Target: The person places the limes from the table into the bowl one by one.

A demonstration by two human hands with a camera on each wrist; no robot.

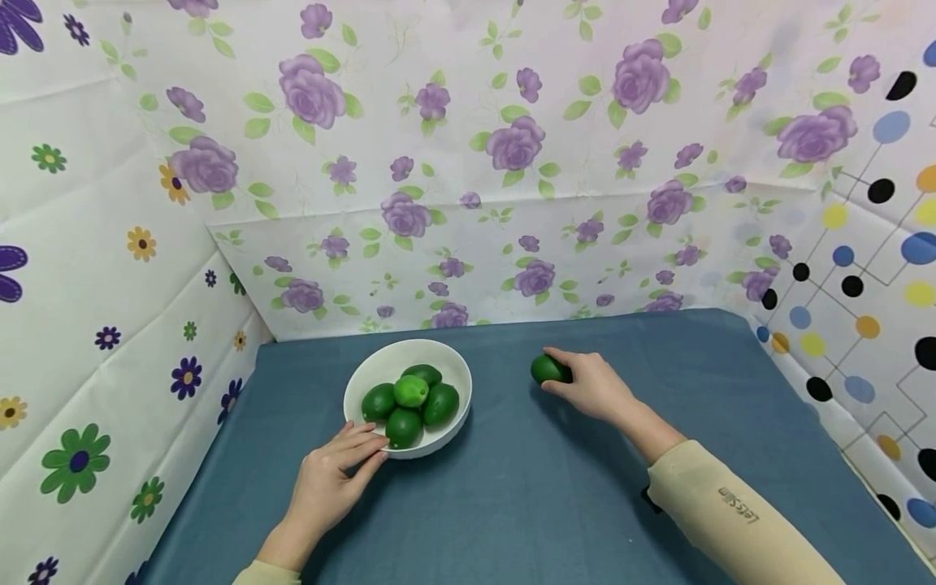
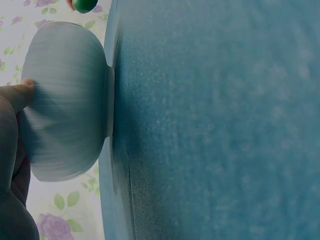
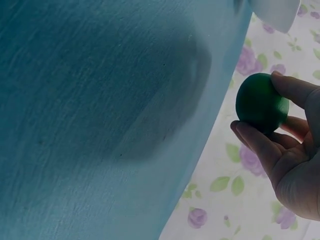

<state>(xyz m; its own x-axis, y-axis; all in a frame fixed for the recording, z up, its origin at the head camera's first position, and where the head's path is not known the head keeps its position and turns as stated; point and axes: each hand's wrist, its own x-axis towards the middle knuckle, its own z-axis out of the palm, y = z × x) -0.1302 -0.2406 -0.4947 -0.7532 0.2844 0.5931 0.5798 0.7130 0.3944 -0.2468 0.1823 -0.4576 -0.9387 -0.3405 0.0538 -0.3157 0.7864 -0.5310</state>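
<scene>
A white bowl [image 1: 356,382] stands on the blue cloth, holding several green limes [image 1: 441,404]; a brighter one [image 1: 411,391] lies on top. At the bowl's near-left rim, my left hand [image 1: 329,479] has its fingertips over the edge and its thumb against the outer wall. The left wrist view shows that thumb [image 2: 22,95] on the bowl's side [image 2: 70,100]. To the right of the bowl, my right hand [image 1: 595,386] grips one dark green lime [image 1: 548,370] between thumb and fingers. In the right wrist view this lime [image 3: 260,102] is held above the cloth.
The blue cloth [image 1: 504,504] covers the table. White floral sheets [image 1: 468,162] rise behind it and on the left side [image 1: 80,341]; a dotted sheet [image 1: 870,309] stands on the right.
</scene>
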